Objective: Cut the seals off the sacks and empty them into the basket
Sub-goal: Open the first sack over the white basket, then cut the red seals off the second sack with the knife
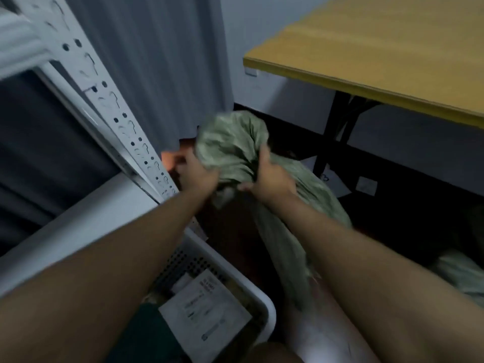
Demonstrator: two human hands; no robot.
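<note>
Left hand and right hand both grip bunched upper end of green sack, fingers curled into cloth. Sack hangs above floor, just right of basket; long axis runs from hands down toward camera. Material: woven, crinkled, limp (image blurred). Basket: white perforated plastic, rounded corner, holds labelled parcel. Perforated metal rack upright at left; wooden table at right.

Both hands grip a crumpled green sack, the left hand and right hand clutching its bunched top, its body trailing below their fingers beside the white basket holding parcels.
</note>
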